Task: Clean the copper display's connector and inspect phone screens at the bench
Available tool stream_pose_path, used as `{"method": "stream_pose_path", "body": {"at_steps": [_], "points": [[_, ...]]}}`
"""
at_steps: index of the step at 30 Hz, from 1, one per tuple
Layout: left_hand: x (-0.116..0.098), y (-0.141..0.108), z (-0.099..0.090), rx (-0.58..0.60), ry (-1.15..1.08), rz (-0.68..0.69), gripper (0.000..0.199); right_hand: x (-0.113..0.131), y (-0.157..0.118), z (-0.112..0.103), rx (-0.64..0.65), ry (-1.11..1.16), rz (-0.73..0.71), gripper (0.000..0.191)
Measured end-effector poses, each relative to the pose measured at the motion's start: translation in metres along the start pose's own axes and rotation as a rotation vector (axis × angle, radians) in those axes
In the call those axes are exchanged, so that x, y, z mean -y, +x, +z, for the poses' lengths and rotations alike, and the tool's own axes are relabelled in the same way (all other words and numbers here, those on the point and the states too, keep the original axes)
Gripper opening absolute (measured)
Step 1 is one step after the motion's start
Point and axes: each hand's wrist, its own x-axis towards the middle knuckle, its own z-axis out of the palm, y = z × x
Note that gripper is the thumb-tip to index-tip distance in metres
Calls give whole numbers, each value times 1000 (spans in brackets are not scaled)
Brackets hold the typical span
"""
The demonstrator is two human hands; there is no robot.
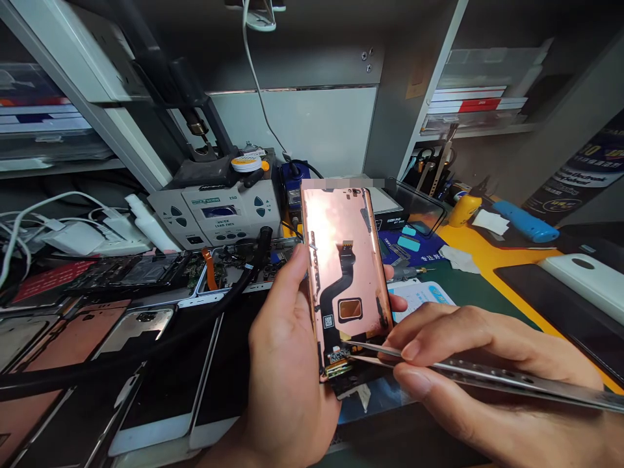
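My left hand [287,351] is wrapped round a phone screen assembly [365,273], its copper-coloured back turned toward me and tilted. A black flex cable [336,299] runs down that back to a small circuit strip at the lower end. Fingers of the left hand show past the right edge, the thumb along the left edge. Pinched in my right hand [468,364] is a pair of metal tweezers [468,374]. Its two tips are a little apart over the lower end of the screen assembly, by the circuit strip; I cannot tell whether they touch it.
A grey hot air station [219,211] stands behind, its black hose [229,299] crossing to the lower left. Several phone screens [160,370] lie at left. At right are a yellow bottle [465,209], a blue tool [526,221] and a white-and-black device [589,276].
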Motion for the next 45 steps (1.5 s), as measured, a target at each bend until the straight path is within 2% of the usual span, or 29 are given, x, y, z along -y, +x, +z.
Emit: {"method": "stream_pose_path", "body": {"at_steps": [13,19,29,36,39,45], "points": [[1,-1,1,-1,4,12,51,0,0,3,-17,15,-21,18],[1,-1,0,5,-20,-9,50,4,2,1,-43,12,31,13],[-3,0,1,-90,41,-56,54,3,3,0,3,3,-12,16],[-2,2,1,-106,39,-66,57,2,2,1,-15,2,-28,16],[-3,1,2,-78,35,-57,58,1,1,2,-28,-19,-35,16],[-3,-3,2,93,-28,1,57,-1,-4,2,-51,-50,-120,22]]}}
